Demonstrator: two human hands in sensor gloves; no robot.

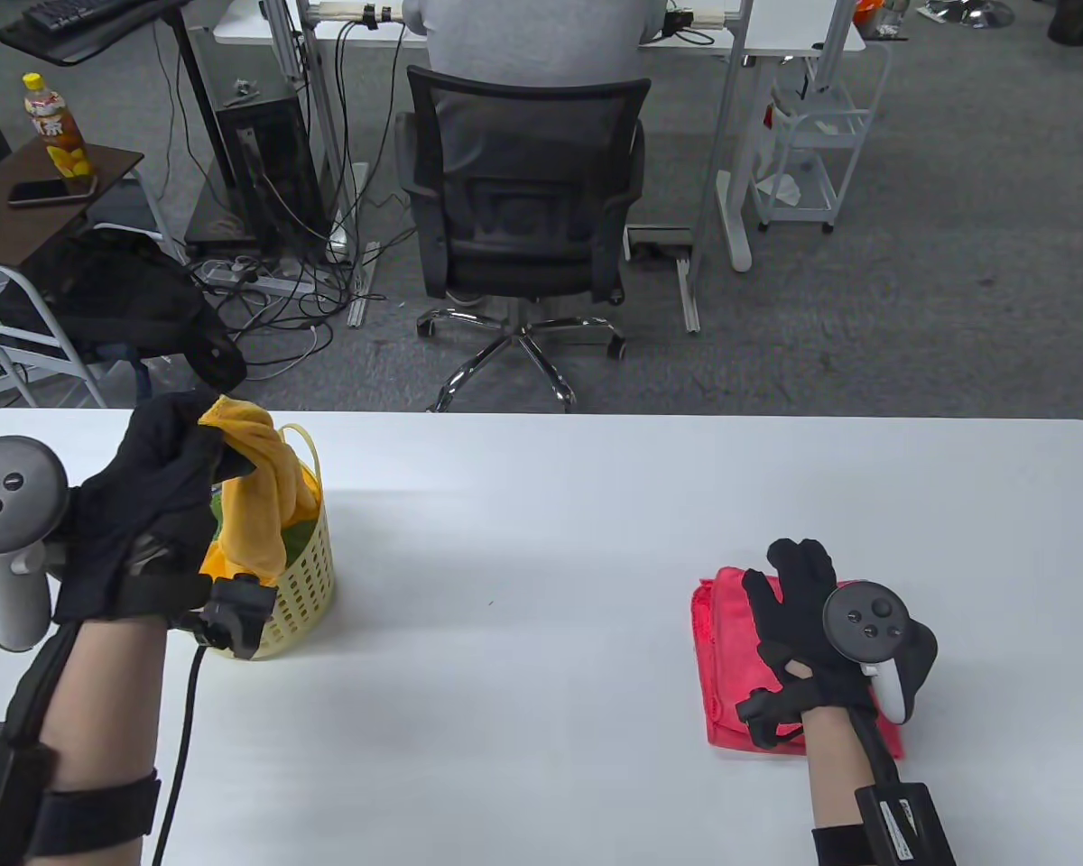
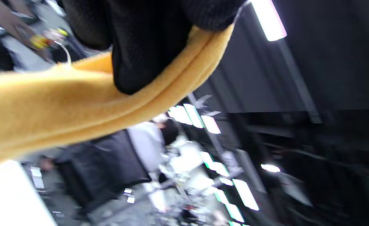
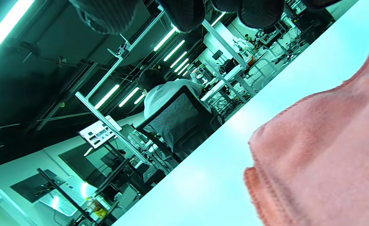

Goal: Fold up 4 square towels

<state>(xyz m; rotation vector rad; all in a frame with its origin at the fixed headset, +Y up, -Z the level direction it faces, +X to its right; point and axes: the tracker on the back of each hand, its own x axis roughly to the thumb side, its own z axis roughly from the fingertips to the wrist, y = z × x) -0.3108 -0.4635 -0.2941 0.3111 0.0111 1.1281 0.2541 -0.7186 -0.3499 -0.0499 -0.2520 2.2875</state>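
Observation:
My left hand (image 1: 158, 487) grips a yellow towel (image 1: 257, 492) by its top and holds it lifted above a pale yellow basket (image 1: 302, 577) at the table's left. The towel hangs down into the basket, where a green towel (image 1: 302, 532) shows. In the left wrist view the gloved fingers (image 2: 140, 47) pinch the yellow towel (image 2: 46, 103). My right hand (image 1: 799, 622) lies flat, fingers spread, on a folded red towel (image 1: 726, 649) at the table's right. The right wrist view shows that towel (image 3: 322, 150) close up, with the fingertips (image 3: 184, 12) at the top edge.
The white table (image 1: 550, 559) stretches between the basket and the red towel. Beyond its far edge stands a black office chair (image 1: 523, 207) with a seated person, desks, cables and a side table with a bottle (image 1: 54, 131).

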